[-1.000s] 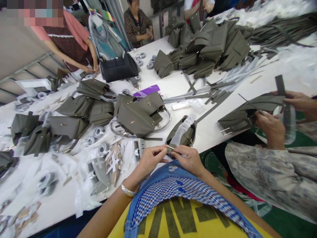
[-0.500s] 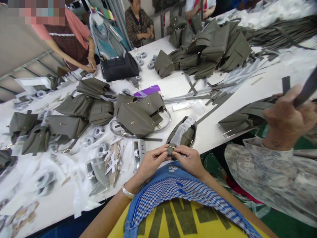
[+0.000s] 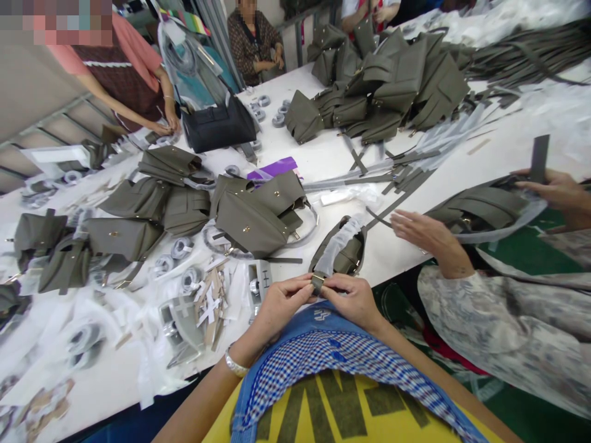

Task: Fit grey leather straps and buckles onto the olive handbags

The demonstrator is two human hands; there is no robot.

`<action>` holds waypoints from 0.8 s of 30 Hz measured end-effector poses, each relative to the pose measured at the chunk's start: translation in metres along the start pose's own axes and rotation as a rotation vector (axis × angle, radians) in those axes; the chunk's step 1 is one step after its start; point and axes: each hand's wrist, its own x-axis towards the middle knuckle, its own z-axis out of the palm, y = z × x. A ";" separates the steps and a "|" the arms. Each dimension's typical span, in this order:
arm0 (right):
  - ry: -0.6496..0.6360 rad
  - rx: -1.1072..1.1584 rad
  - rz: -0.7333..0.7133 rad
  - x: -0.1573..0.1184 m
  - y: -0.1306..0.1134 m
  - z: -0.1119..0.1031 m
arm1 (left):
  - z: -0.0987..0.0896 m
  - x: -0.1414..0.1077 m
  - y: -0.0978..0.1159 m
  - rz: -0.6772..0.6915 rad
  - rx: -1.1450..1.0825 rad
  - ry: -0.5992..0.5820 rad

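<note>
**An olive strap end (image 3: 317,285) pinched between our left hand (image 3: 284,304) and right hand (image 3: 353,300)**

We have the olive strap end in front of us, at the near edge of the white table (image 3: 388,261), close against our denim apron (image 3: 318,312). It sits between our two hands, and we grip it from either side, thumbs and fingertips closed on it. A gold-coloured metal bar (image 3: 318,279) crosses it, just between our fingertips.

Directly beyond our hands lies an olive handbag (image 3: 354,251), with a handle wrapped in translucent plastic (image 3: 339,240) running over it toward our fingers. Left of our left hand we see a tape dispenser (image 3: 257,284) and, farther left, a heap of brown and white scraps (image 3: 215,301). More olive bags (image 3: 249,227) lie beyond these.

To our right, a co-worker's hand (image 3: 429,237) is held with its fingers extended near a dark thin strip (image 3: 379,216), while that person's other hand (image 3: 561,187) is at another olive bag (image 3: 489,204). At the far side we see a large pile of olive bags (image 3: 397,80) and a black handbag (image 3: 219,126).
</note>
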 end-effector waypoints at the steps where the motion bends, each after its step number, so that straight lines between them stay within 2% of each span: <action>1: -0.002 -0.004 -0.014 0.000 0.000 0.000 | 0.000 0.000 0.001 -0.013 -0.015 0.003; 6: 0.001 -0.016 -0.080 -0.002 -0.001 0.002 | 0.000 -0.002 0.008 -0.054 -0.038 0.003; 15: 0.014 -0.071 -0.064 -0.003 -0.003 0.004 | 0.001 0.002 0.001 -0.079 -0.018 0.023; 21: 0.039 -0.099 -0.081 -0.001 -0.006 0.004 | 0.001 -0.001 -0.001 0.019 0.060 0.035; 24: 0.052 -0.127 -0.102 0.001 -0.008 0.004 | 0.002 -0.001 -0.005 0.120 0.151 0.115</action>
